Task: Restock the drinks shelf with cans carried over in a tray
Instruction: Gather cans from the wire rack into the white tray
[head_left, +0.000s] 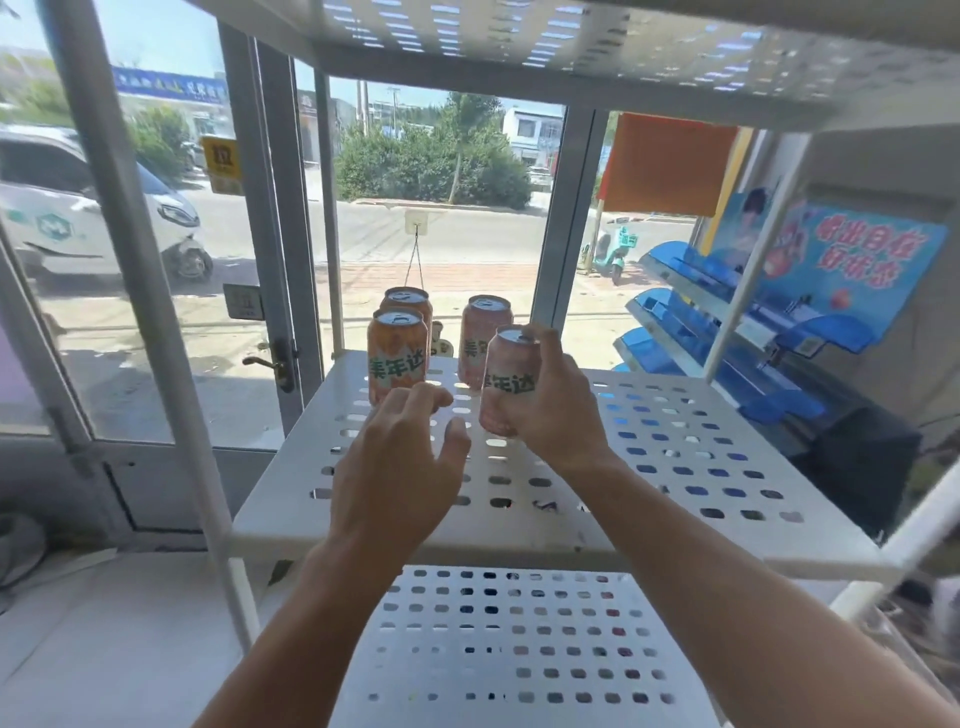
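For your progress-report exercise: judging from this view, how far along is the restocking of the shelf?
Done: three cans stand on the white perforated shelf, two orange cans in the left column and one pink can behind. In hand: the right hand grips a second pink can in front of it; the left hand is empty. Left: much bare shelf; no tray visible.

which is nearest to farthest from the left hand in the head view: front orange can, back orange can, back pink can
From the left hand:
1. Front orange can, just beyond the fingertips, left row.
2. Back pink can, farther back, to the right.
3. Back orange can, behind the front orange one, against the window.
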